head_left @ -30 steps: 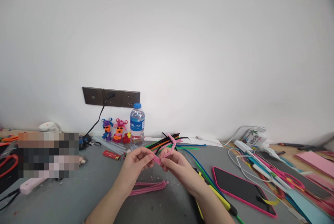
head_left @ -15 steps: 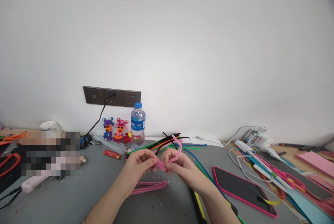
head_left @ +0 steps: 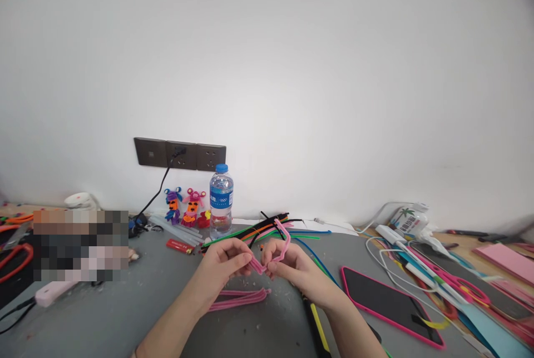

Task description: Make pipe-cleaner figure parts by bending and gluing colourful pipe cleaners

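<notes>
Between my two hands is a folded pink pipe cleaner [head_left: 286, 242], its bent free end rising above the right hand. My left hand [head_left: 228, 258] pinches a bunched part of it between thumb and fingers. Close beside it, my right hand [head_left: 287, 263] pinches the same pipe cleaner where it bends. A bundle of pink pipe cleaners [head_left: 242, 298] lies on the grey mat [head_left: 246, 336] below my hands, partly behind the left wrist. Under my right forearm is a yellow and black tool handle [head_left: 317, 327], partly hidden.
Behind my hands stand a water bottle [head_left: 221, 202] and two small pipe-cleaner figures [head_left: 192, 208]. Coloured pipe cleaners [head_left: 254, 230] lie beyond the hands. A pink-edged phone [head_left: 390, 305] is to the right, near pink scissors [head_left: 463, 286]. Glue sticks [head_left: 179, 230] and a red box [head_left: 179, 246] lie left.
My right fingers have shifted slightly on the pink pipe cleaner, and its raised end has moved a little. My left hand has barely moved.
</notes>
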Available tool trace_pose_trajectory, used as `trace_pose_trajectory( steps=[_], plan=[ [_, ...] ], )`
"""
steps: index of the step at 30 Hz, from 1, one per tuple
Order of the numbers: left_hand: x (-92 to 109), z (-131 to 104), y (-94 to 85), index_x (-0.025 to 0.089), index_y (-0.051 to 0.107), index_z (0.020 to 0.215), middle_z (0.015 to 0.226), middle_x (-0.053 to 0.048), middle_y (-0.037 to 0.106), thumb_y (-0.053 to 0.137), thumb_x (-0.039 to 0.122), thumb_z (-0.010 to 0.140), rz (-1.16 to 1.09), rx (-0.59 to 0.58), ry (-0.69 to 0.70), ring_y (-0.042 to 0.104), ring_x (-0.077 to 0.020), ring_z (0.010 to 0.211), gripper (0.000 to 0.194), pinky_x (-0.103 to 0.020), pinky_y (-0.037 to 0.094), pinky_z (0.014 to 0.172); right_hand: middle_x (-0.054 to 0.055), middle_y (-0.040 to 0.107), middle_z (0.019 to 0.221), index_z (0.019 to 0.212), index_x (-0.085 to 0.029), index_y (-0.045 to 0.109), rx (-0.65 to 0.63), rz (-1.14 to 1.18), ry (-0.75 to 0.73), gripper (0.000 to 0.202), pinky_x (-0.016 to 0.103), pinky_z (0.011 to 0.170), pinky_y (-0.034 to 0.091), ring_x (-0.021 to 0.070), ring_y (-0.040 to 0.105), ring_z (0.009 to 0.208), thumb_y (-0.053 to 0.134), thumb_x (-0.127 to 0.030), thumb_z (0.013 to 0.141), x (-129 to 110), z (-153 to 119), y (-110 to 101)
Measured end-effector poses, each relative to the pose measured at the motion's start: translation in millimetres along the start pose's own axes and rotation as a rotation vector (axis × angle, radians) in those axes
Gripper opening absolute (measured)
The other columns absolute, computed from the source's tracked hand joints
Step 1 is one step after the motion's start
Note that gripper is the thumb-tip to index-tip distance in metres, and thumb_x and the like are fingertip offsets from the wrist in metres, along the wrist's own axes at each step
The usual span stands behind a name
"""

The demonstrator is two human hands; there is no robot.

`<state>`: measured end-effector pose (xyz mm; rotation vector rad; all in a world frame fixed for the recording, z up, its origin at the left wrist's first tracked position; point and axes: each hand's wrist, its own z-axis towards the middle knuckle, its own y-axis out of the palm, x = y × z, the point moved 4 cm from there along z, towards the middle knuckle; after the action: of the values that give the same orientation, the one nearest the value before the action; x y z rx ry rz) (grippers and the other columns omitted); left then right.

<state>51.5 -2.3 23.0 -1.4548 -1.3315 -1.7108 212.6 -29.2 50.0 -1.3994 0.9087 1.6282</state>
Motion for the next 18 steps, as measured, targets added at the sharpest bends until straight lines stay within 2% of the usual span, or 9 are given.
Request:
trace_pose_trajectory(
  steps=[6,12,15,18],
  plan=[
    [2.1,-0.3,1.0,0.015,0.068,0.069,0.062,0.001,0.065,0.085,0.041,0.061,-0.015,0.028,0.004,0.059,-0.0102,0.056,0.033,-0.021,0.047,0.057,-0.001,0.052,0.076,0.077,-0.019,0.057,0.028,-0.054,-0.062,0.018,0.025,0.062,0.035,0.0135,0.043,0.067,0.068,-0.031,0.083,1.9,2.0,0.5],
    [3.0,-2.1,0.0,0.015,0.068,0.069,0.063,0.000,0.067,0.085,0.039,0.064,-0.032,0.033,0.033,0.060,-0.0111,0.059,0.030,-0.021,0.049,0.059,0.001,0.055,0.078,0.079,-0.020,0.056,0.189,-0.260,-0.233,0.015,0.027,0.068,0.040,0.0162,0.051,0.074,0.062,-0.029,0.089,-0.2,4.2,-2.7],
    [4.9,-2.3,1.4,0.014,0.069,0.069,0.064,-0.002,0.068,0.084,0.038,0.065,-0.028,0.027,0.060,0.060,-0.0115,0.060,0.029,-0.021,0.049,0.060,0.002,0.056,0.078,0.079,-0.020,0.055,0.256,-0.240,-0.294,0.015,0.027,0.067,0.041,0.0161,0.052,0.074,0.062,-0.030,0.089,-0.3,3.8,-2.7],
    [6.1,-2.0,1.7,0.014,0.070,0.068,0.063,-0.002,0.068,0.085,0.039,0.062,-0.041,0.053,0.058,0.060,-0.0118,0.059,0.031,-0.021,0.049,0.060,0.001,0.056,0.076,0.079,-0.020,0.055,0.251,-0.146,-0.320,0.017,0.027,0.066,0.042,0.0158,0.054,0.072,0.063,-0.031,0.089,1.9,4.6,-1.0]
  ],
)
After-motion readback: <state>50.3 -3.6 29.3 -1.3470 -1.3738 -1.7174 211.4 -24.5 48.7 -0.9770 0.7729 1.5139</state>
